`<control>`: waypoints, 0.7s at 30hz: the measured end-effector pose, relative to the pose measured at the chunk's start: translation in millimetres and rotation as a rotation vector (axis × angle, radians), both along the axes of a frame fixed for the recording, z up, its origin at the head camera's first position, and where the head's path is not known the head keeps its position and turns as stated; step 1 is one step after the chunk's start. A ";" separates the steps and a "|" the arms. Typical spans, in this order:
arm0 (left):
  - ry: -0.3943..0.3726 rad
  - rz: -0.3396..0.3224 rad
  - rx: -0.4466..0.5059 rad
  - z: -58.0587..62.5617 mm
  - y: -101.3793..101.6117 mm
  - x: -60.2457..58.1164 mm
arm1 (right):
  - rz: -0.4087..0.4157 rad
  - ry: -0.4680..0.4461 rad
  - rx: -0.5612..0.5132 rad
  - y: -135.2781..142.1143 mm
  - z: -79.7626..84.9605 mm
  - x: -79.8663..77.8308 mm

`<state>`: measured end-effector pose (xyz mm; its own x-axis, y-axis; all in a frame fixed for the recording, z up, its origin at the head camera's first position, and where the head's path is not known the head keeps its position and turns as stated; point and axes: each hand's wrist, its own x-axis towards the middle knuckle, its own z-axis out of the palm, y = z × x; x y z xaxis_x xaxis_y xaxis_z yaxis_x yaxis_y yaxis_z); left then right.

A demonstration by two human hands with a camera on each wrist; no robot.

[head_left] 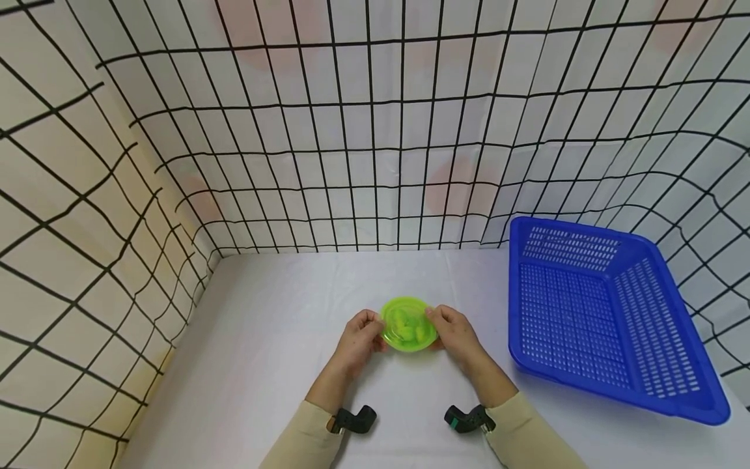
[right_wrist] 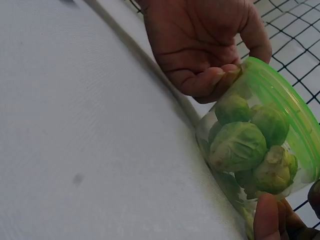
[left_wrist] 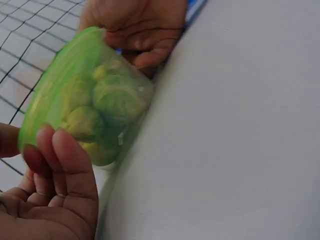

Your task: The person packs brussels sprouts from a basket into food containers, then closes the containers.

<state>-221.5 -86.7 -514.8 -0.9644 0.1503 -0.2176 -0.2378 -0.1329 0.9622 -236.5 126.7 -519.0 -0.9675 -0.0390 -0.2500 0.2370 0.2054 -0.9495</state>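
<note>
A clear plastic tub (right_wrist: 202, 132) with a bright green lid (head_left: 404, 306) stands on the white table. Several Brussels sprouts (right_wrist: 238, 146) show through its wall. In the head view my left hand (head_left: 359, 339) grips the lid's left edge between thumb and fingers, its fingertips against the tub's side. Opposite it, my right hand (head_left: 458, 335) pinches the right edge of the lid. Both wrist views show the lid seated on the rim and fingers under its edge. Part of the right hand is cut off at the corner of the right wrist view.
A blue perforated plastic basket (head_left: 574, 326) sits on the table to the right. Black wire mesh (head_left: 385, 104) stands along the back and both sides, with white cloth behind it. The white tabletop (head_left: 246, 365) extends around the hands.
</note>
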 end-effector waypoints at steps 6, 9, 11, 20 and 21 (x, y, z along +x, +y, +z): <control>-0.027 0.046 -0.030 -6.7 7.2 -1.4 | 0.062 0.023 -0.025 4.7 -0.9 0.6; -0.035 0.048 -0.055 -6.5 8.2 -2.4 | 0.105 0.038 -0.041 5.6 -0.6 1.6; -0.032 0.045 -0.066 -6.3 8.4 -2.8 | 0.119 0.040 -0.036 5.3 -1.1 1.8; 0.010 0.078 -0.109 -6.6 8.9 -2.4 | 0.088 0.026 0.002 0.8 3.0 4.9; 0.012 0.079 -0.108 -6.9 8.9 -2.2 | 0.083 0.028 -0.007 0.3 2.8 4.9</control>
<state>-223.8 -77.8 -521.7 -0.9750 0.0506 -0.2165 -0.2189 -0.0461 0.9747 -231.6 127.1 -516.2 -0.9674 -0.1209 -0.2227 0.1931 0.2170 -0.9569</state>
